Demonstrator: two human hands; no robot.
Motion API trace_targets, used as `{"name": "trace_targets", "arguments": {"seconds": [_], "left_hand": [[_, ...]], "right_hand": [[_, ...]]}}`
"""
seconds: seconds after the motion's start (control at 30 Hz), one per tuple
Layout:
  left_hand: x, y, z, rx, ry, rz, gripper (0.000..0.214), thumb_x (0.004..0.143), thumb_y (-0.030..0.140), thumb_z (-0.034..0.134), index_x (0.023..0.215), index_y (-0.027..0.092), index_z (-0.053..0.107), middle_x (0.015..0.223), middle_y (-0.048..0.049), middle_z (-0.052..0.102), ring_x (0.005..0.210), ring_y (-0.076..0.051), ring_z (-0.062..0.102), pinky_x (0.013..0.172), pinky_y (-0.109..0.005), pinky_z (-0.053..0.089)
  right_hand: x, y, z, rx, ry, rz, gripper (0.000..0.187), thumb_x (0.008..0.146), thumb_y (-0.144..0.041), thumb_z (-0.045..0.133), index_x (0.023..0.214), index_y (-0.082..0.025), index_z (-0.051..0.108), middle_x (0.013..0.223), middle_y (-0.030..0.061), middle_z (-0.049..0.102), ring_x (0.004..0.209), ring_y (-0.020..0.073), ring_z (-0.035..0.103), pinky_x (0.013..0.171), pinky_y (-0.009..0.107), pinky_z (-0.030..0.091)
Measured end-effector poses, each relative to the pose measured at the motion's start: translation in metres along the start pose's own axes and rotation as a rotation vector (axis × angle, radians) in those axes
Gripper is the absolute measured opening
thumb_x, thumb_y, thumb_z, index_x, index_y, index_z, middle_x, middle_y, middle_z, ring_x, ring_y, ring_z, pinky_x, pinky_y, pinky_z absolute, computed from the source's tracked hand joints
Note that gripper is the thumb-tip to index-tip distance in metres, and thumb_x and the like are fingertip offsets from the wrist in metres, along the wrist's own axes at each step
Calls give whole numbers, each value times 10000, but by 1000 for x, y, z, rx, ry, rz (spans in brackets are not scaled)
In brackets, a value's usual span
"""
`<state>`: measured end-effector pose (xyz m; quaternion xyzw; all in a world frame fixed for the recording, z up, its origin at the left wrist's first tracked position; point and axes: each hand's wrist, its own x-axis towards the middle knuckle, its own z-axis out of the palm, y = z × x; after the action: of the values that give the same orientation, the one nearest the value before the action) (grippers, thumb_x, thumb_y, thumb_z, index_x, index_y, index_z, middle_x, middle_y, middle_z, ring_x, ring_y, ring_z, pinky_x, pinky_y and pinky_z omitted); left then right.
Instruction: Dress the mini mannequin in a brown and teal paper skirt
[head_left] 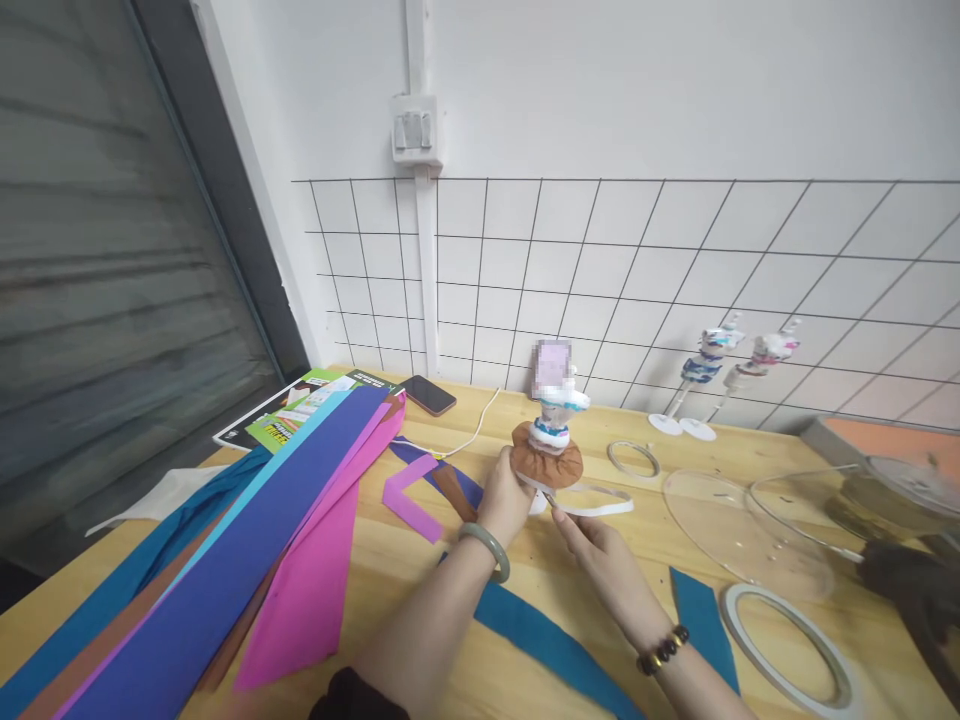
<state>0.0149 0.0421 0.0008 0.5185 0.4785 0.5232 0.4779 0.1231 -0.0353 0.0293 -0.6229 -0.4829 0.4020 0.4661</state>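
A small doll figure (553, 420) in a gathered brown skirt stands on the wooden table (420, 590). My left hand (504, 497), with a jade bangle on the wrist, is closed around the skirt's left side. My right hand (592, 540), with a bead bracelet on the wrist, pinches a thin tool or the end of a white strip (592, 498) just under the skirt's front edge. The white strip curls to the right of the doll.
Long sheets of blue, purple, pink and teal fabric (247, 560) cover the table's left side. A phone (429, 395) and a white cable lie behind. Two more dolls on stands (720, 370), tape rings (784, 640), a clear dome (750, 530) and a wire grid on the wall are at right.
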Motion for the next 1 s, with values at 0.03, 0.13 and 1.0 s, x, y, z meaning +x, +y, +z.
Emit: {"name": "trace_targets", "arguments": {"seconds": [0.03,0.13,1.0], "left_hand": [[0,0,0,24,-3,33,240,607,135,642,807,187,521,865,-68,621,869,-210,556,755,-298,394],[0,-1,0,91,-4,110,214,637,150,616,822,189,515,871,-69,616,850,-208,558,727,-292,395],[-8,-6,9,92,74,119,249,674,195,618,901,189,516,889,-76,639,840,-189,590,716,-291,428]], "right_hand": [[1,0,-2,6,-28,8,346,612,-505,604,523,-180,527,480,-30,448,477,108,373,434,225,265],[4,3,-6,33,-95,77,384,648,-542,549,513,-193,465,430,-55,378,408,84,291,395,224,199],[-20,18,-17,-332,-206,-105,312,749,-461,466,773,-197,630,709,32,650,696,209,574,627,271,393]]}}
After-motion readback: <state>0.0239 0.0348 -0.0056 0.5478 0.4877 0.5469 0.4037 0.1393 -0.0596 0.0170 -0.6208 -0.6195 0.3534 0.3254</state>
